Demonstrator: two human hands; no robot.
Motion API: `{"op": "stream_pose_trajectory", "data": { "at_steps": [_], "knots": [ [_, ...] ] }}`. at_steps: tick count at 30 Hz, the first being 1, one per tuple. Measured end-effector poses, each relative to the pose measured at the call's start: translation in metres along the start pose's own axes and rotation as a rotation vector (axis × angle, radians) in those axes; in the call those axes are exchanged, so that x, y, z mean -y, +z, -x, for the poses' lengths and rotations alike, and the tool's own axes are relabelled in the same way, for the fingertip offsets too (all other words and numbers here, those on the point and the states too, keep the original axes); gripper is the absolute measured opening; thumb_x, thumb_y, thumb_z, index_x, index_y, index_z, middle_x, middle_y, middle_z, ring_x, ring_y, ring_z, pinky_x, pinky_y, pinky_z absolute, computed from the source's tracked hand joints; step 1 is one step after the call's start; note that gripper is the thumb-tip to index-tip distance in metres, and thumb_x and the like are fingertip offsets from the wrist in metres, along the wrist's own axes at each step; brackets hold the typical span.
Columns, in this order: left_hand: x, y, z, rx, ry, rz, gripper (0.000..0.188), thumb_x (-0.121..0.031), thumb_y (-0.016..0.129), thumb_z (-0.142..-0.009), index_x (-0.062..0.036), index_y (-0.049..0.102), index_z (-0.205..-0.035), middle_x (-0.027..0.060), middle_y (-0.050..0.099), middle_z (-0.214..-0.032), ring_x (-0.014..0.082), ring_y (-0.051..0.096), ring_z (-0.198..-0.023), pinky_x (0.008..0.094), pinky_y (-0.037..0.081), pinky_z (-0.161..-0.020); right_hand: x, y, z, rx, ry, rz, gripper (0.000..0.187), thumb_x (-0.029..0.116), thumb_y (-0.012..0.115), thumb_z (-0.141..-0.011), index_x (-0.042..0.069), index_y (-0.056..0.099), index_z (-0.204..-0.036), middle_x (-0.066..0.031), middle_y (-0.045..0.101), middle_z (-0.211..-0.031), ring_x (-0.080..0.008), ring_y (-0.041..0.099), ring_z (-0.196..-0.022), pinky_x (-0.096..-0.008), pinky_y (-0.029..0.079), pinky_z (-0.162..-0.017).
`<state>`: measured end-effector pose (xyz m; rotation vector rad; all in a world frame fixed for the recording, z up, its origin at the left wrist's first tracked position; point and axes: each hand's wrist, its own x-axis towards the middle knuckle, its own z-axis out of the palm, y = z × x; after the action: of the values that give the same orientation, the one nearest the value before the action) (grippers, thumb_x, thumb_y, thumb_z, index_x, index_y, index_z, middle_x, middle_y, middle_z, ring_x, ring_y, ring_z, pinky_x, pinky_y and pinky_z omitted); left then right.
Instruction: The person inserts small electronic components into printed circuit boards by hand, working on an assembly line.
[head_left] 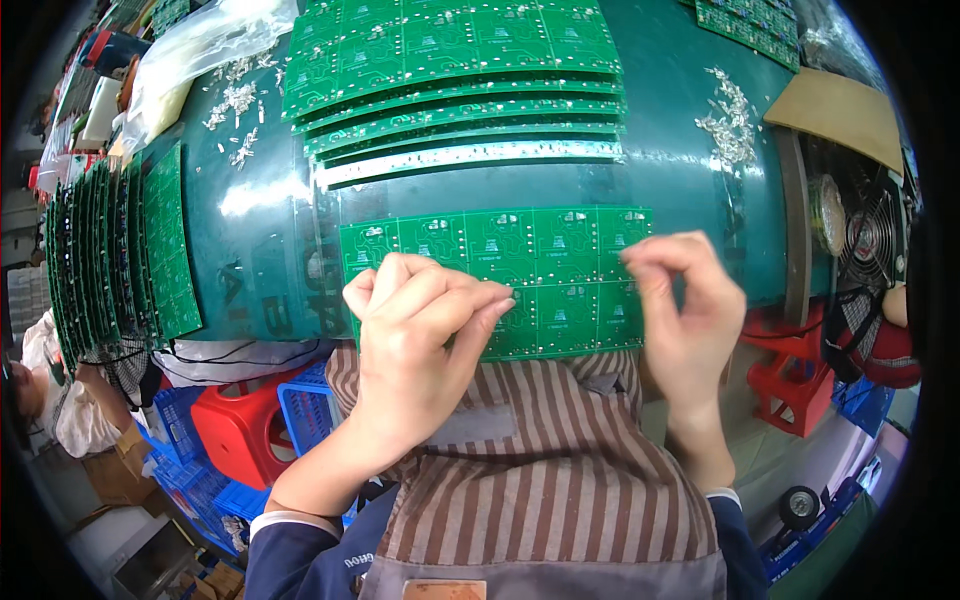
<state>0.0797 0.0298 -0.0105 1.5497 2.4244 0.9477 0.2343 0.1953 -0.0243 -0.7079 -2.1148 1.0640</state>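
Note:
A green circuit board [500,245], divided into a grid of repeated sections, lies at the table's near edge in front of me. My left hand [410,335] is over its left and middle part, thumb and forefinger pinched together close to the board's surface. Past the board's right side, my right hand [695,310] is raised with thumb and forefinger also brought together near the upper right corner. Whatever either pinch holds is too small to make out. Beyond the board stands a stack of similar green boards [450,50], layered and slightly fanned.
Small clear parts are scattered in a left pile [238,100] and a right pile [730,125]. More boards [172,245] stand in a row at left. A wire spool [828,215] and fan [868,235] sit at right. Red stools [235,430] and blue crates [305,405] are below.

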Motion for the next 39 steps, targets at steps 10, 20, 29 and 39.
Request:
{"op": "stream_pose_trajectory", "data": {
  "at_steps": [10,20,29,39],
  "knots": [
    [-0.004,0.016,0.002,-0.080,-0.022,0.013,0.008,-0.007,0.080,-0.080,-0.0093,0.075,-0.087,0.0008,0.070,-0.084,0.0200,0.059,-0.085,0.0335,0.040,-0.082,0.003,0.010,0.020,0.032,0.038,-0.043,0.010,-0.004,0.071,-0.085,0.003,0.071,-0.093,-0.0086,0.070,-0.082,-0.0225,0.066,-0.075,-0.0314,0.052,-0.068],
    [0.000,0.020,0.003,-0.134,-0.017,0.043,0.013,-0.006,0.081,-0.076,-0.0127,0.074,-0.085,-0.0019,0.068,-0.083,0.0184,0.060,-0.082,0.0326,0.036,-0.080,0.009,0.009,0.015,0.099,0.073,0.012,0.005,0.000,0.071,-0.086,0.003,0.069,-0.090,-0.0087,0.071,-0.084,-0.0226,0.067,-0.077,-0.0324,0.053,-0.066],
    [0.000,0.021,0.004,-0.127,-0.018,0.044,0.013,-0.006,0.082,-0.076,-0.0130,0.074,-0.084,-0.0019,0.068,-0.082,0.0182,0.059,-0.082,0.0327,0.036,-0.080,0.005,0.007,0.017,0.142,0.005,0.043,0.008,-0.003,0.070,-0.085,0.003,0.069,-0.090,-0.0056,0.074,-0.091,-0.0156,0.064,-0.080,-0.0264,0.048,-0.066],
    [-0.006,0.019,0.005,-0.126,0.057,-0.120,0.012,-0.006,0.081,-0.078,-0.0104,0.073,-0.086,0.0006,0.069,-0.083,0.0209,0.060,-0.085,0.0346,0.039,-0.085,0.008,0.010,0.014,0.139,-0.012,0.050,0.009,-0.002,0.071,-0.082,0.004,0.068,-0.089,-0.0072,0.072,-0.090,-0.0221,0.065,-0.081,-0.0314,0.050,-0.069]
  ]
}}
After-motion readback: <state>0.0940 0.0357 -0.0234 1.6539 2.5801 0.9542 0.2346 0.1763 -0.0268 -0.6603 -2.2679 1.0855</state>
